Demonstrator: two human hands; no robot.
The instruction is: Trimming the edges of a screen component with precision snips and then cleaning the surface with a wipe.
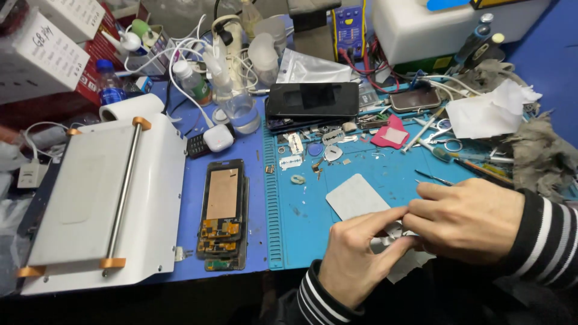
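Left hand (355,259) and right hand (466,219) meet at the mat's (301,229) near edge, fingertips pinched together on a thin white film piece (394,241). Mostly hidden; long axis and heading cannot tell. Grey plate (355,195) just beyond.

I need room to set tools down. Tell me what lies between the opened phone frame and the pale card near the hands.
In the head view, between the opened phone frame and the pale card lie only blue bench surface and the ridged left edge of the blue mat.

On the table, the opened phone frame (223,215) lies between the separator machine (102,204) (left edge) and the work mat (307,222), tweezers (435,178) on it.
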